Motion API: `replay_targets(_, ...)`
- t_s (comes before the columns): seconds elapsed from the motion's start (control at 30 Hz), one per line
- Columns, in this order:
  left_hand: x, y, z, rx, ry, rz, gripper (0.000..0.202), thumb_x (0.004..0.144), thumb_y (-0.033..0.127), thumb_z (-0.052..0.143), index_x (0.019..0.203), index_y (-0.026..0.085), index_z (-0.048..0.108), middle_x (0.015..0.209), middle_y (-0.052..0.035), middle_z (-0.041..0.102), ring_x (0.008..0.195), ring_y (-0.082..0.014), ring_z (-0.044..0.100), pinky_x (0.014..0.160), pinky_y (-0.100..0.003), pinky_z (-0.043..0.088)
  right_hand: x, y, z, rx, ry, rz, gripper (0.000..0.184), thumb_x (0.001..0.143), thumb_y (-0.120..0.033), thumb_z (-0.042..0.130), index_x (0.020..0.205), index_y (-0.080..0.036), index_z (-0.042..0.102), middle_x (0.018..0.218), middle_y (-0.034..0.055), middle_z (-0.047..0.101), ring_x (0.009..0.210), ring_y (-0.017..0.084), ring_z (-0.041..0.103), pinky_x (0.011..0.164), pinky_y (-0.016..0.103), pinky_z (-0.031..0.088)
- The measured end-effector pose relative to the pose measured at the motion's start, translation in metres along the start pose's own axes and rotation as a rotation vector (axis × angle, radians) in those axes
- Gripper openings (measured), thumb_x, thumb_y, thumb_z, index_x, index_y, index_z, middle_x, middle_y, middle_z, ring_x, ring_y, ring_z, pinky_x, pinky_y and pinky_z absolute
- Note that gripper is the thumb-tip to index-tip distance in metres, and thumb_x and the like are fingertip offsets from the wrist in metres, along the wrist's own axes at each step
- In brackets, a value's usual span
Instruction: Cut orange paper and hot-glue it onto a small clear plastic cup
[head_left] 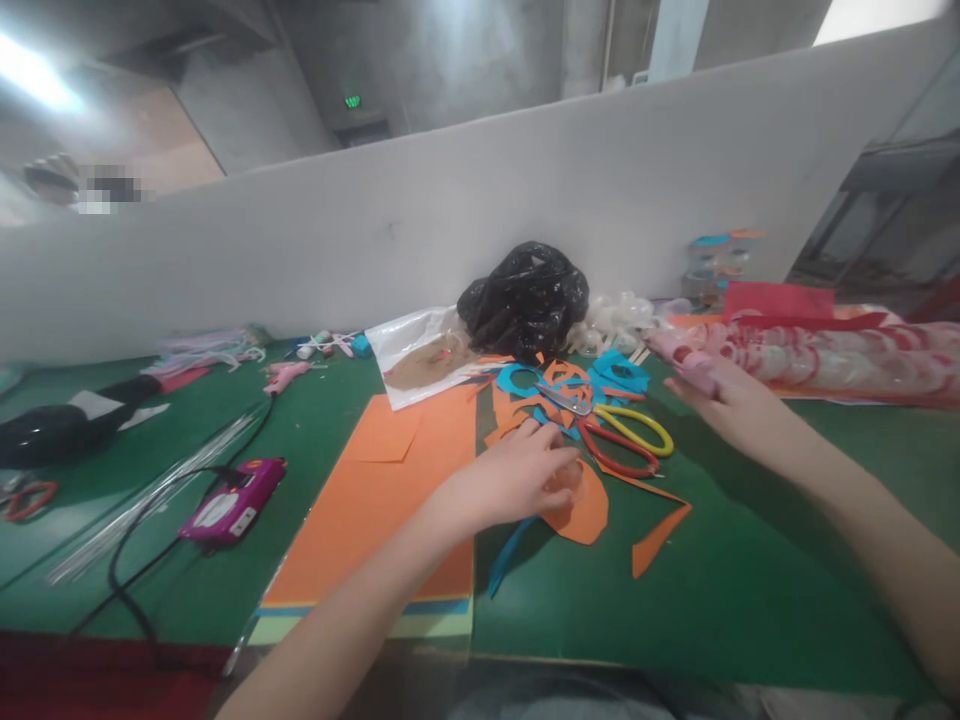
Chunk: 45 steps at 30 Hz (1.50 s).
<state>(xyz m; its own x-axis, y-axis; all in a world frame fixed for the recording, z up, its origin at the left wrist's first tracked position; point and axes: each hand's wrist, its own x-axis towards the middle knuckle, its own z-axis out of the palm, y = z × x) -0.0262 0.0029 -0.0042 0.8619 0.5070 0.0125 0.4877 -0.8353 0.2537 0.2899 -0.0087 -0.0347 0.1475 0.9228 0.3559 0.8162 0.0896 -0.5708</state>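
My left hand is closed, its fingers curled round a small clear plastic cup that stands on a rounded piece of orange paper. Part of the cup is hidden by the fingers. My right hand is raised to the right, closed around a pink object whose kind is blurred. Between the hands lie scissors with one red and one yellow handle, on top of orange and blue paper scraps. A bent orange strip is beside the cup on the green table.
Orange paper sheets lie left of my left hand. Farther left are a pink glue gun and a purple power strip with black cables. A black plastic bag and clear plastic cups stand against the white partition.
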Motion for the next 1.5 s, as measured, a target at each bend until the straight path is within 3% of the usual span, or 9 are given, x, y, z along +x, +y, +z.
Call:
replay_targets(0.3, 0.002, -0.002, -0.006, -0.274, -0.097, -0.048, 0.031, 0.101, 0.048, 0.052, 0.106, 0.023, 0.070, 0.106, -0.0067, 0.056, 0.111, -0.0261, 0.054, 0.090, -0.034, 0.046, 0.012, 0.078, 0.017, -0.368, -0.048, -0.019, 0.043, 0.090, -0.046, 0.041, 0.112, -0.012, 0.056, 0.109, 0.0248, 0.061, 0.104, 0.040, 0.060, 0.092, 0.053, 0.049)
replay_targets(0.53, 0.004, -0.007, -0.002, -0.392, 0.018, -0.093, 0.035, 0.094, 0.043, 0.066, 0.123, 0.024, 0.066, 0.117, -0.0075, 0.060, 0.121, -0.0274, 0.056, 0.102, -0.039, 0.046, 0.003, 0.094, 0.015, -0.444, -0.139, 0.003, 0.047, 0.085, -0.044, 0.049, 0.118, -0.013, 0.063, 0.117, 0.0283, 0.064, 0.111, 0.046, 0.061, 0.099, 0.058, 0.044)
replay_targets(0.77, 0.008, -0.011, 0.003, -0.444, 0.340, -0.054, 0.051, 0.089, 0.042, 0.074, 0.133, 0.024, 0.055, 0.130, -0.0100, 0.062, 0.119, -0.0265, 0.059, 0.100, -0.042, 0.050, 0.007, 0.051, -0.003, -0.309, -0.044, 0.017, 0.050, 0.087, -0.041, 0.051, 0.124, -0.010, 0.061, 0.132, 0.0299, 0.063, 0.127, 0.046, 0.056, 0.110, 0.060, 0.038)
replay_targets(0.87, 0.011, -0.014, 0.009, -0.372, 0.470, -0.024, 0.052, 0.088, 0.042, 0.076, 0.131, 0.022, 0.053, 0.126, -0.0105, 0.063, 0.116, -0.0263, 0.060, 0.099, -0.043, 0.052, 0.001, 0.012, -0.005, -0.119, -0.025, 0.032, 0.048, 0.098, -0.050, 0.043, 0.134, -0.021, 0.054, 0.129, 0.0176, 0.070, 0.114, 0.030, 0.069, 0.098, 0.043, 0.055)
replay_targets(0.9, 0.012, -0.015, 0.012, -0.331, 0.499, -0.011, 0.050, 0.088, 0.042, 0.076, 0.129, 0.021, 0.054, 0.125, -0.0103, 0.064, 0.116, -0.0265, 0.060, 0.098, -0.043, 0.052, -0.003, 0.000, -0.004, 0.124, -0.026, 0.116, 0.048, 0.096, -0.057, 0.049, 0.130, -0.024, 0.056, 0.128, 0.0159, 0.071, 0.111, 0.030, 0.071, 0.094, 0.042, 0.058)
replay_targets(0.97, 0.013, -0.016, 0.016, -0.231, 0.541, 0.019, 0.044, 0.089, 0.042, 0.075, 0.123, 0.022, 0.055, 0.122, -0.0094, 0.066, 0.116, -0.0264, 0.060, 0.096, -0.043, 0.053, -0.011, -0.023, 0.002, 0.469, -0.150, 0.194, 0.053, 0.089, -0.066, 0.058, 0.123, -0.026, 0.059, 0.128, 0.0155, 0.073, 0.115, 0.032, 0.070, 0.094, 0.043, 0.060)
replay_targets(1.07, 0.013, -0.014, 0.019, -0.043, 0.593, 0.123, 0.035, 0.095, 0.043, 0.068, 0.120, 0.021, 0.056, 0.117, -0.0083, 0.069, 0.115, -0.0246, 0.061, 0.095, -0.040, 0.054, -0.022, -0.047, 0.013, 0.688, -0.334, 0.120, 0.068, 0.078, -0.074, 0.069, 0.127, -0.028, 0.061, 0.139, 0.0141, 0.068, 0.126, 0.034, 0.066, 0.104, 0.048, 0.057)
replay_targets(1.27, 0.014, -0.006, 0.025, 0.313, 0.654, 0.338, 0.020, 0.104, 0.031, 0.054, 0.120, 0.019, 0.060, 0.118, -0.0062, 0.073, 0.116, -0.0198, 0.062, 0.101, -0.034, 0.049, -0.035, -0.058, 0.028, 0.744, -0.513, 0.121, 0.072, 0.072, -0.072, 0.079, 0.127, -0.027, 0.069, 0.135, 0.0093, 0.072, 0.129, 0.038, 0.064, 0.105, 0.052, 0.058)
replay_targets(1.5, 0.017, -0.001, 0.031, 0.405, 0.740, 0.410, 0.018, 0.103, 0.031, 0.058, 0.116, 0.020, 0.063, 0.115, -0.0031, 0.074, 0.106, -0.0180, 0.060, 0.096, -0.030, 0.047, -0.037, -0.059, 0.036, 0.780, -0.549, 0.099, 0.072, 0.067, -0.072, 0.082, 0.120, -0.025, 0.070, 0.126, 0.0086, 0.076, 0.123, 0.037, 0.067, 0.103, 0.052, 0.058)
